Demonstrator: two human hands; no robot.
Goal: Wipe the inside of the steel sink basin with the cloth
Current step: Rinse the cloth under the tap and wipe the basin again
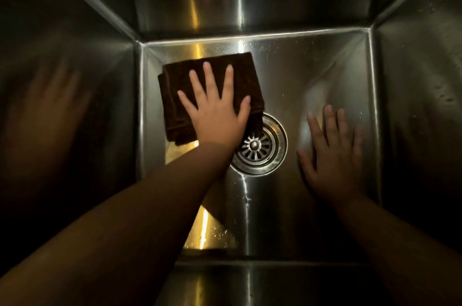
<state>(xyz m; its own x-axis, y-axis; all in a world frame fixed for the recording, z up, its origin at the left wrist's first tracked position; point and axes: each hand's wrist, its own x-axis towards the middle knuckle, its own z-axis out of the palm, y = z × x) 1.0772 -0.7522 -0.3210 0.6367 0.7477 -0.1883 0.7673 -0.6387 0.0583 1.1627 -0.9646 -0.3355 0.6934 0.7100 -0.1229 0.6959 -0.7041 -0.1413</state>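
Note:
I look straight down into a deep steel sink basin (310, 68). A folded dark brown cloth (178, 95) lies on the basin floor at the back left, its near right corner reaching the drain rim. My left hand (216, 112) presses flat on the cloth with fingers spread. My right hand (333, 155) rests palm down on the bare floor to the right of the drain, fingers apart, holding nothing.
A round slotted drain strainer (260, 148) sits in the middle of the floor, between my two hands. Water droplets dot the floor and the right wall (425, 80). Steep steel walls close in on all sides; the left wall (62, 105) reflects my hand.

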